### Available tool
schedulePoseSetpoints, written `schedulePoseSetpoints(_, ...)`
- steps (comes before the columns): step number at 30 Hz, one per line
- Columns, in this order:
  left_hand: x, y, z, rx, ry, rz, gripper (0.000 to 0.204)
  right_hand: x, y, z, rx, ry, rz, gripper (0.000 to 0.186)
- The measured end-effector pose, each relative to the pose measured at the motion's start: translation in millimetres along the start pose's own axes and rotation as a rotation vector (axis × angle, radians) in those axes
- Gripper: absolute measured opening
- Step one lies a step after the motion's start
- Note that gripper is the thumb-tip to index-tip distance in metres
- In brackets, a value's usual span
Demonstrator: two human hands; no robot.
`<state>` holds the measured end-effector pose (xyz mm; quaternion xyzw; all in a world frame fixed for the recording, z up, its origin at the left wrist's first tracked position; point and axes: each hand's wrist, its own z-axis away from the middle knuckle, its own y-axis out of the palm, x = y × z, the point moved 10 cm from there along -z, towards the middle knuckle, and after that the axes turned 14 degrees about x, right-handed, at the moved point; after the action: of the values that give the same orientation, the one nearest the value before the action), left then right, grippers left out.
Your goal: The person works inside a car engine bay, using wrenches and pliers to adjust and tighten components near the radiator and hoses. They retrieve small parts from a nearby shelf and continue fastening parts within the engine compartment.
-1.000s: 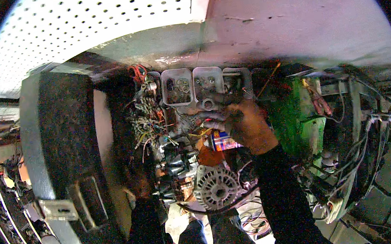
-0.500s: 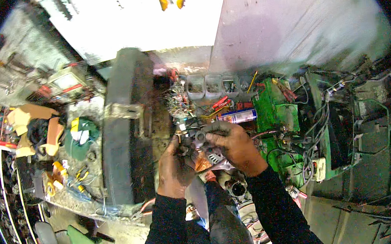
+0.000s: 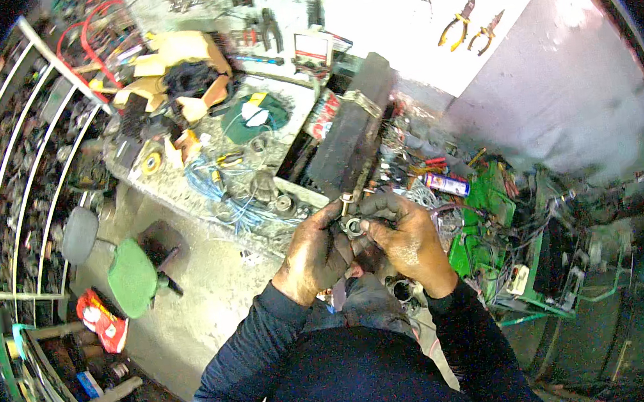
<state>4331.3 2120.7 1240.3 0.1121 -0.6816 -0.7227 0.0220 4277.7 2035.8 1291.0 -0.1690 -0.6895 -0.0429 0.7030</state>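
Note:
Both hands meet in the middle of the view, in front of my body, their fingers dark with grime. My left hand [image 3: 314, 255] pinches a small brass-coloured bolt-like piece [image 3: 346, 202], which stands up from the fingertips. In my right hand [image 3: 409, 243], a small grey metal ring [image 3: 354, 227] is gripped between thumb and curled fingers. The ring sits just below the bolt-like piece, close to the left fingers; whether the two touch I cannot tell. Beneath the hands, some of the parts are hidden.
A long dark metal case [image 3: 350, 131] lies beyond my hands. On the left bench are blue cables [image 3: 214, 182] and a green cloth or cap [image 3: 266, 116]. A blue spray can [image 3: 446, 184] and green machine [image 3: 486, 191] stand right. A green chair [image 3: 131, 277] is at left.
The view has swung toward the left, bringing more bench, shelf and floor in. My hands stay together, still holding the ring, and the brass-coloured piece now shows more plainly.

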Motion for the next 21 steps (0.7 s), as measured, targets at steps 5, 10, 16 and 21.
schedulePoseSetpoints(5, -13, 5, 39, -0.056, 0.175, 0.013, 0.028, 36, 28, -1, 0.009, 0.014, 0.297, 0.013)
schedulePoseSetpoints(10, -23, -13, 62, -0.198, 0.298, 0.003, 0.031, 50, 39, -14, 0.139, -0.225, 0.454, 0.013)
schedulePoseSetpoints(16, -29, -17, 92, -0.295, 0.371, -0.104, 0.030, 94, 90, -44, 0.543, -0.553, 0.612, 0.026)
schedulePoseSetpoints(21, -32, -26, 140, -0.283, 0.509, -0.061, 0.031, 80, 151, -47, 0.856, -0.546, 0.585, 0.029)
